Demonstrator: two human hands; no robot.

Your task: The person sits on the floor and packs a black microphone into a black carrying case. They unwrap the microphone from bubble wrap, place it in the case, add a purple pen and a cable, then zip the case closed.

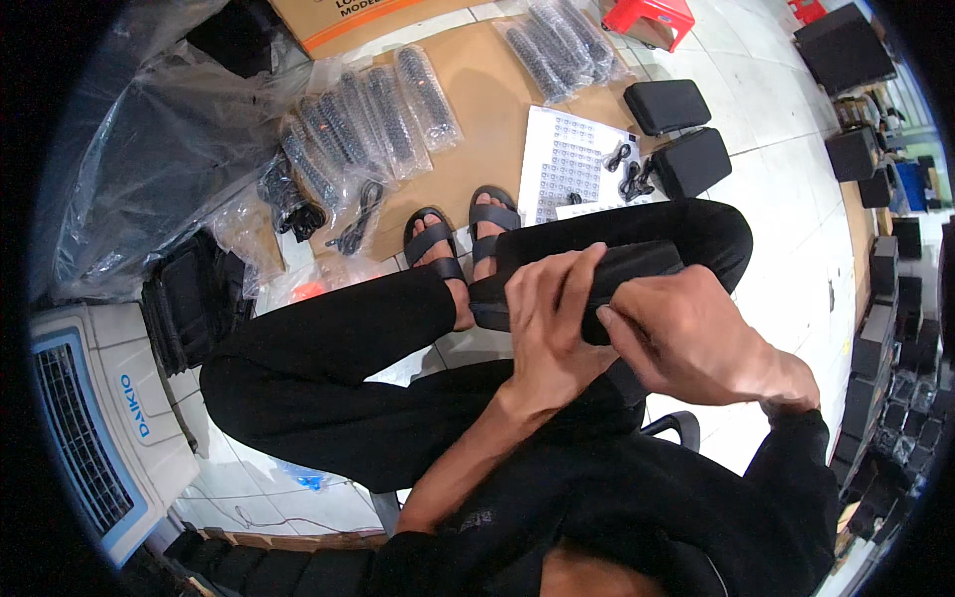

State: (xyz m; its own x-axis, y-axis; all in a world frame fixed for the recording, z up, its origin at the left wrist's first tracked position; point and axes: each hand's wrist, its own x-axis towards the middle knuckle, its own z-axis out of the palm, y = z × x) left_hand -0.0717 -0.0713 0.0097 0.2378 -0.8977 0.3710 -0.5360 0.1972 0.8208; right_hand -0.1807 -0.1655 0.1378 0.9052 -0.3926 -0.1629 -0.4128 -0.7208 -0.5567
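A black case (pixel 637 261) with rounded ends lies across my lap, between my knees. My left hand (pixel 557 308) grips its near side, with the fingers reaching over the top. Close beside it, my right hand (pixel 686 333) is closed in a pinch at the case's near edge. Whatever its fingertips hold is hidden behind the knuckles. Two similar black cases (pixel 693 162) rest on the floor beyond my right knee. Short black cables (pixel 634 181) lie coiled on a white printed sheet (pixel 545 149) in front of them.
Bubble-wrapped black bundles (pixel 423 99) lie in rows on flattened cardboard (pixel 477 75). A red stool (pixel 652 15) stands at the far side. An air cooler (pixel 119 398) is at the left, near dark bags (pixel 194 298). Stacked black boxes (pixel 875 328) line the right side.
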